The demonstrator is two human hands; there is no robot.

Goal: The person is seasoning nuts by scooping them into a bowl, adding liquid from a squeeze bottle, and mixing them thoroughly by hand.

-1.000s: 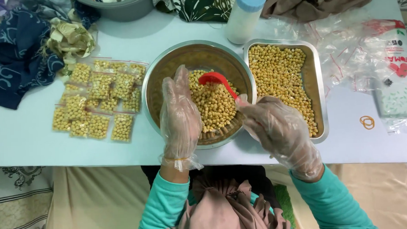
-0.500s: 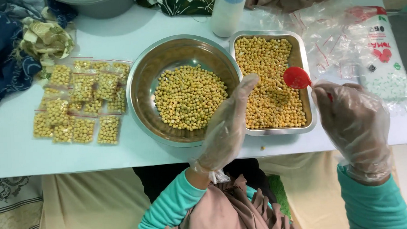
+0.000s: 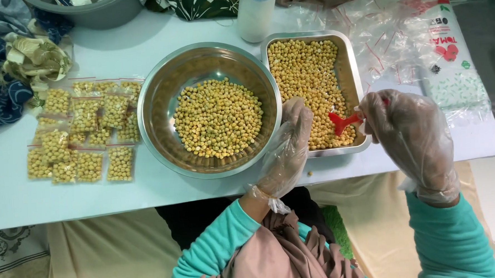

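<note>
Both my hands wear clear plastic gloves. My right hand holds a small red spoon whose bowl dips into the yellow chickpeas in the rectangular steel tray. My left hand rests with loose fingers at the tray's near left corner, between the tray and the round steel bowl, which also holds yellow chickpeas.
Several small sealed bags of chickpeas lie left of the bowl. A white bottle stands behind the bowl. Empty clear bags and a printed packet lie to the right. Cloths and a grey basin sit at far left.
The right hand carried the red spoon from the round bowl over to the tray and lowered it into the chickpeas there. The left hand shifted right, from the bowl to the tray's corner.
</note>
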